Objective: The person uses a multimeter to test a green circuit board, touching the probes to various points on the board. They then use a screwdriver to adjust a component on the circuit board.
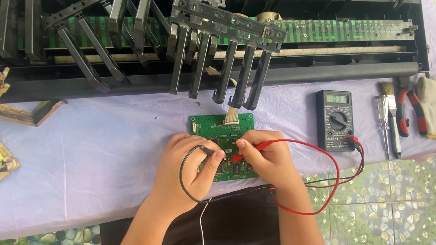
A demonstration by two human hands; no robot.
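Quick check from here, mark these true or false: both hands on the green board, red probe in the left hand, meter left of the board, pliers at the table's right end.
1. Both hands rest over the green circuit board. True.
2. The left hand holds the red probe. False: it holds the black probe; the right hand holds the red.
3. The multimeter lies left of the board. False: right of it.
4. Red-handled pliers lie near the right end. True.

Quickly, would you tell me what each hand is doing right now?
Left hand: closed on the black probe, tip on the green circuit board.
Right hand: closed on the red probe, same board.
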